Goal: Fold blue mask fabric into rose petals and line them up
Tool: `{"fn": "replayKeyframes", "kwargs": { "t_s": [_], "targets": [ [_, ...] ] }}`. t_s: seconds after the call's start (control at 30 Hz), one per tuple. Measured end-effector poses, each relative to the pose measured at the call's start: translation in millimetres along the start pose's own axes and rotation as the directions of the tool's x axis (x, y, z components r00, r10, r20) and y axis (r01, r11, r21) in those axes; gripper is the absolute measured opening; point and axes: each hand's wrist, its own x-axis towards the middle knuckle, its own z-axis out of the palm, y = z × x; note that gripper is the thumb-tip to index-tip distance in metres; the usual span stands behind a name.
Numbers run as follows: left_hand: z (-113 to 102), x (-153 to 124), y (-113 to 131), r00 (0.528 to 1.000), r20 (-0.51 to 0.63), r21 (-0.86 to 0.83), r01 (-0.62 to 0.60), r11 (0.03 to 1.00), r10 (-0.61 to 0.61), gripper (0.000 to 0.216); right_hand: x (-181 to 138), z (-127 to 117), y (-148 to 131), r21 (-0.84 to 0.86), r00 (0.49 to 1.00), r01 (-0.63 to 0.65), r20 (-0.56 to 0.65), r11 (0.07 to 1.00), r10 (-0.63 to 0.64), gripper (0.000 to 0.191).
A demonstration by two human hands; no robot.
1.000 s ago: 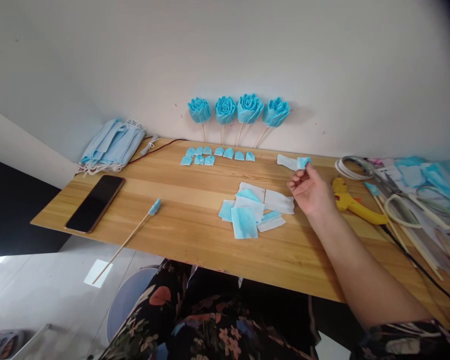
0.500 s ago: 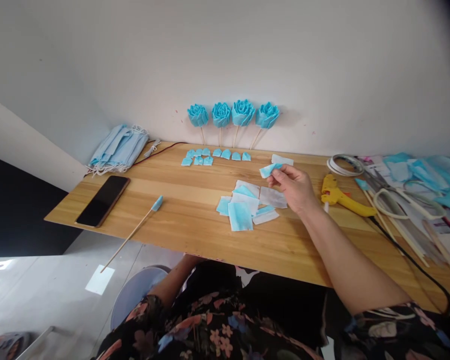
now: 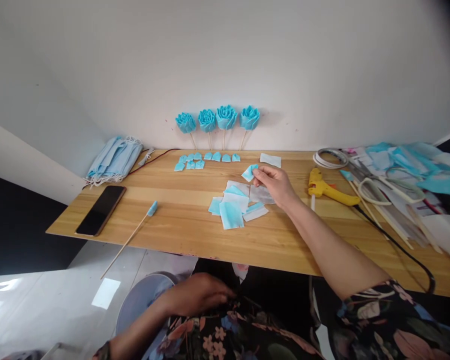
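Note:
My right hand (image 3: 276, 184) is above the table, thumb and fingers closed on a small blue piece of mask fabric (image 3: 249, 172). Just below it lies a loose pile of blue and white fabric pieces (image 3: 231, 215). My left hand (image 3: 206, 292) hovers over my lap, below the table edge, its fingers loosely stretched with nothing visible in them. Small folded blue petals (image 3: 216, 157) sit in rows toward the back. Behind them, several blue fabric roses (image 3: 226, 117) on sticks lean against the wall. A stick with a blue bud (image 3: 152, 208) extends past the front edge.
On the left are a black phone (image 3: 101, 210) and a stack of face masks (image 3: 114, 157). To the right lie a yellow glue gun (image 3: 330, 191), a tape roll (image 3: 330, 158), scissors (image 3: 375, 191) and blue scraps (image 3: 416, 160). A round bin (image 3: 135, 305) stands below.
My left hand has come up into view over my lap. My right hand still grips the fabric piece, now turned to another angle. The whole view has shifted a little.

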Motion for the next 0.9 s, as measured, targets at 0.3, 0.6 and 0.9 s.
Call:
{"fn": "replayKeyframes", "kwargs": {
  "t_s": [0.3,0.6,0.9],
  "targets": [
    [-119.8,49.5,48.0,0.806,-0.591,-0.01,0.018,1.0,-0.02,0.037,3.3,11.2,-11.9,-0.024,0.997,-0.012,0.07,1.0,0.013,0.043],
    [-149.6,125.6,51.2,0.81,-0.579,-0.315,-0.117,0.942,-0.093,0.031,7.1,14.6,-16.1,-0.159,0.997,0.073,0.018,0.985,-0.071,0.04],
    [-157.2,143.3,43.0,0.775,-0.629,-0.332,-0.199,0.922,-0.059,0.025,18.7,0.7,-8.5,-0.062,0.995,0.089,-0.043,0.994,-0.092,0.037]
  ]
}}
